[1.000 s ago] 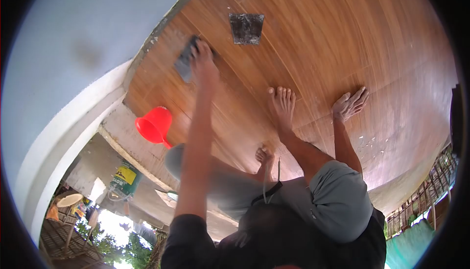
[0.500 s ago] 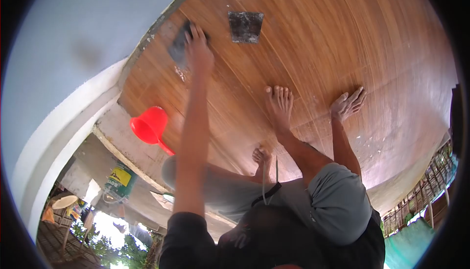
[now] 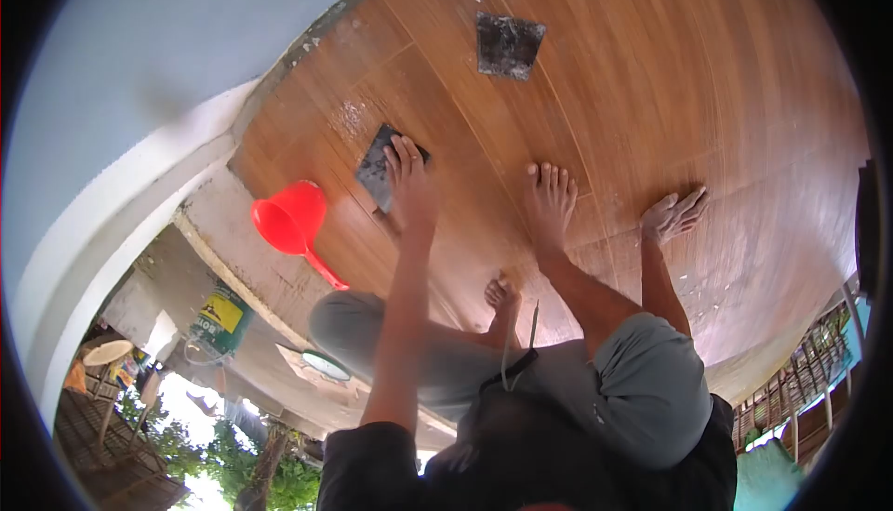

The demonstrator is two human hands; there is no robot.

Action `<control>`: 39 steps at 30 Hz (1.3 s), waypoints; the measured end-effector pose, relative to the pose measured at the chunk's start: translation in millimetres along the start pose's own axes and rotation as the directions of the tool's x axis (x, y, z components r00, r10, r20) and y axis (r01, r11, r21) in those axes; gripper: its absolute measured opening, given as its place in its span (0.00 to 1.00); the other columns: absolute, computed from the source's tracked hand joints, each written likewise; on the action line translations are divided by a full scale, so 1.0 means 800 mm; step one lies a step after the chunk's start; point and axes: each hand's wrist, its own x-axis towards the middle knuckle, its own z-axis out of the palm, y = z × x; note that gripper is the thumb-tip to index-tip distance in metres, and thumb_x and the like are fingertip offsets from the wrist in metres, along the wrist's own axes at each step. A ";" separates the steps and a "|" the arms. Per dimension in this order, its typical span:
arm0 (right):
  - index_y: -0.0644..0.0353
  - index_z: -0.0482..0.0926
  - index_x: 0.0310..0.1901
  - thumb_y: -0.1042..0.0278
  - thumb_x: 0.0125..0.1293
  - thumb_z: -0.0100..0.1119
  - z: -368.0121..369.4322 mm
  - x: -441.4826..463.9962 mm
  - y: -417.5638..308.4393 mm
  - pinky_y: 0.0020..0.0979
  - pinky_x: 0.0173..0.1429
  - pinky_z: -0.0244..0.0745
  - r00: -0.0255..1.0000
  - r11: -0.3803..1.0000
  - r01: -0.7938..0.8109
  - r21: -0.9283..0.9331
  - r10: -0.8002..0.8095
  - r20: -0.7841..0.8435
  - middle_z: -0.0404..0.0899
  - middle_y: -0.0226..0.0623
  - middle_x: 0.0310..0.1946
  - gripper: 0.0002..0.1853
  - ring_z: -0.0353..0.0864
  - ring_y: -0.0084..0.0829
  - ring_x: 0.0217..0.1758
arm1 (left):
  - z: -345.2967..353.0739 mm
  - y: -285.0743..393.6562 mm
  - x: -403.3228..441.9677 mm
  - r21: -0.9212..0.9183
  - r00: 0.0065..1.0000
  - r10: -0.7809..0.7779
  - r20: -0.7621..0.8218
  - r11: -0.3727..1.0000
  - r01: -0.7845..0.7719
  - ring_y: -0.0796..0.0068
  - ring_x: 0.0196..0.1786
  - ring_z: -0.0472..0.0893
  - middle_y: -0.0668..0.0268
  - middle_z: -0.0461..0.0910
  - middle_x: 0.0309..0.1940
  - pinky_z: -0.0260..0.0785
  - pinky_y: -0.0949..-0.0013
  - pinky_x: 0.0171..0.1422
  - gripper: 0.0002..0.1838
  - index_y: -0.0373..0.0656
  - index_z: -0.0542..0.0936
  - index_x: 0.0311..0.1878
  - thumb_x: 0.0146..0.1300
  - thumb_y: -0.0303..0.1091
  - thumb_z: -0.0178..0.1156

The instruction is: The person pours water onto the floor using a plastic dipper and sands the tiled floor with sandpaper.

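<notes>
My left hand (image 3: 411, 185) presses on a dark, flat, square pad (image 3: 374, 169), with its fingers over the right side. The pad lies against the wood-look tiled floor (image 3: 633, 74); its material I cannot make out. A wet, shiny patch shows on the tiles just above it. My right hand (image 3: 672, 217) rests flat on the floor at the right, fingers stretched out, holding nothing. A second dark square piece (image 3: 510, 46) with whitish smears lies farther up. To the left of my left arm sits a red plastic dipper (image 3: 290, 217), its handle towards my knee.
My bare foot (image 3: 551, 199) stands between my hands; the other is tucked below. A pale blue wall (image 3: 149, 65) with a white ledge borders the floor at left. Beyond the floor's edge are a green and yellow paint bucket (image 3: 220, 321) and a round white lid (image 3: 326, 366).
My left hand has drawn the dark pad back from near the wall, down and towards me. My right hand stays flat on the floor. The view has shifted slightly.
</notes>
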 end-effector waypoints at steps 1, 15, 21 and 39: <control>0.55 0.72 0.51 0.70 0.68 0.50 0.002 0.008 0.002 0.48 0.63 0.67 0.997 0.998 0.020 -0.054 -0.024 -0.078 0.76 0.39 0.47 0.11 0.74 0.43 0.58 | -0.023 0.008 0.010 -0.092 1.000 -0.012 -0.021 0.996 0.010 0.45 0.77 0.60 0.45 0.56 0.77 0.58 0.55 0.78 0.33 0.31 0.58 0.75 0.65 0.23 0.47; 0.57 0.67 0.60 0.71 0.72 0.46 0.023 -0.016 0.009 0.53 0.75 0.59 1.000 1.000 0.025 -0.016 -0.025 -0.019 0.74 0.50 0.58 0.17 0.69 0.55 0.67 | -0.062 -0.052 0.169 -0.010 0.974 0.058 -0.221 0.998 -0.062 0.44 0.72 0.68 0.50 0.62 0.75 0.63 0.52 0.73 0.28 0.36 0.66 0.72 0.68 0.27 0.45; 0.57 0.63 0.62 0.72 0.75 0.43 0.006 -0.007 0.004 0.55 0.76 0.58 0.992 0.999 -0.041 0.020 0.039 0.119 0.70 0.57 0.60 0.16 0.67 0.58 0.68 | -0.007 0.007 0.031 -0.021 0.992 0.029 -0.120 0.999 -0.032 0.46 0.73 0.67 0.50 0.62 0.75 0.62 0.52 0.74 0.30 0.34 0.65 0.72 0.66 0.26 0.48; 0.58 0.69 0.52 0.72 0.71 0.48 0.005 -0.006 0.012 0.53 0.67 0.66 0.999 0.998 0.017 0.067 -0.014 -0.047 0.75 0.48 0.51 0.10 0.74 0.53 0.60 | -0.009 0.002 0.066 -0.025 0.988 0.072 -0.139 0.997 -0.076 0.40 0.75 0.62 0.44 0.58 0.75 0.60 0.52 0.76 0.34 0.31 0.58 0.74 0.64 0.25 0.49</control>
